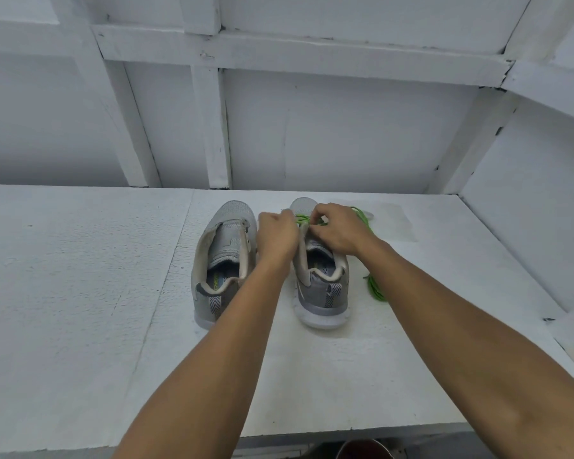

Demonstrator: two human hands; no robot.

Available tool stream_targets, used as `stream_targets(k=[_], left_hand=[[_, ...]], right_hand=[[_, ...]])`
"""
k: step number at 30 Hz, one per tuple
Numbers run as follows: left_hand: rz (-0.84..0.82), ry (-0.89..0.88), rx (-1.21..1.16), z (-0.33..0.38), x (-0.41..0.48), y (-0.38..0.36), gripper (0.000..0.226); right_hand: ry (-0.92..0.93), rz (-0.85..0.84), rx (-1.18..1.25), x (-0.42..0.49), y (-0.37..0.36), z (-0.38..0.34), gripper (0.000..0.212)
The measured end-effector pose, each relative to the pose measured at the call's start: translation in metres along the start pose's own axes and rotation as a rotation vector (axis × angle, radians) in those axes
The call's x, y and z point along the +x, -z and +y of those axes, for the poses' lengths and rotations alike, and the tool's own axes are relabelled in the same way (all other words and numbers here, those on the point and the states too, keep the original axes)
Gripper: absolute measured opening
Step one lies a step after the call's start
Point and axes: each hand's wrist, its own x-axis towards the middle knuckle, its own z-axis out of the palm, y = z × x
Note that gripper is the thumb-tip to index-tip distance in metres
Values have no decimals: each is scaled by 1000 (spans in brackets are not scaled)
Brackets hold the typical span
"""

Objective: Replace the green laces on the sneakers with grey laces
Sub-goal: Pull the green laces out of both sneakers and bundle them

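Left hand (276, 238), right hand (337, 230), fingers (316, 212) curled.

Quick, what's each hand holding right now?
Left hand: fingers curled on the laced sneaker, apparently gripping its upper edge.
Right hand: pinching the green lace near the toe.

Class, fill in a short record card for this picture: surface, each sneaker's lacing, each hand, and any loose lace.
surface: white bench
left sneaker: no lace threaded
right sneaker: green lace in the eyelets near the toe
left hand: at the right sneaker's eyelets, grip hidden
right hand: pinches the green lace
lace tail: lies on the bench, right of the right sneaker
grey laces: none in view
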Motion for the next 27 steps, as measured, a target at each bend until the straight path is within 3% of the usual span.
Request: stream_targets(k=[3, 10, 27], left_hand=[[-89, -132, 176, 1, -19, 3, 22], [-74, -347, 417, -19, -9, 4, 33], [-36, -221, 436, -19, -5, 0, 32]], right_hand=[[6, -6, -14, 3, -1, 0, 13], [-22, -37, -2, 3, 2, -1, 16], [-81, -15, -136, 12, 25, -2, 11]])
